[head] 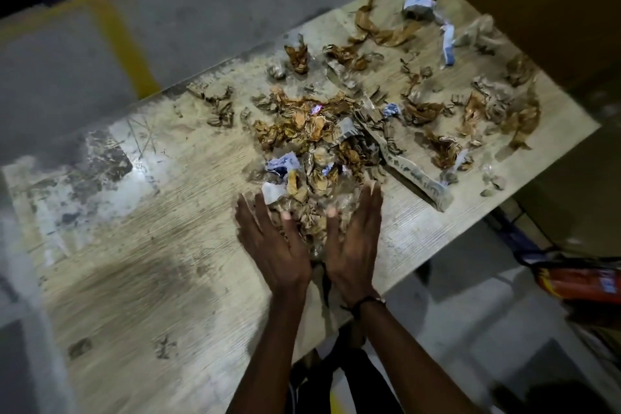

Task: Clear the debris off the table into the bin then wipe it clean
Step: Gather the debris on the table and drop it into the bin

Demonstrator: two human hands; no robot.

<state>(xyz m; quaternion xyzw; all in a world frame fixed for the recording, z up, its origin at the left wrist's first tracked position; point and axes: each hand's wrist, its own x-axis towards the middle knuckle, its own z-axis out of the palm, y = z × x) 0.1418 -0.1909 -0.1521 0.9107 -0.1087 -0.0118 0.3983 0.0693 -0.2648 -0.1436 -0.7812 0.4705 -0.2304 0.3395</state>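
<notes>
**Two hands cup the near end of the debris heap**

Two hands are in view. The left hand (274,239) and right hand (353,242) lie side by side, palms turned toward each other, fingers straight and spread, pressing against the near end of the debris (316,151) and bracketing a small pile of it between them. Neither hand curls round anything. The right wrist wears one dark band (364,301).

The debris is one loose heap of crumpled brown paper, clear film and a few white-and-blue scraps, too many pieces to count. It starts at the fingertips and spreads away from the hands and off to the right of the right hand, reaching the far right corner. One long printed strip (416,178) lies just right of the right hand's fingers; its lettering is too blurred to read, and no other writing is legible.

There is one table (117,245), worn and stained. Its near edge runs just behind the wrists. Left of the left hand the top is bare, scuffed wood out to the left edge. One red and orange bag (584,282) sits below the table edge, well right of the right forearm.
</notes>
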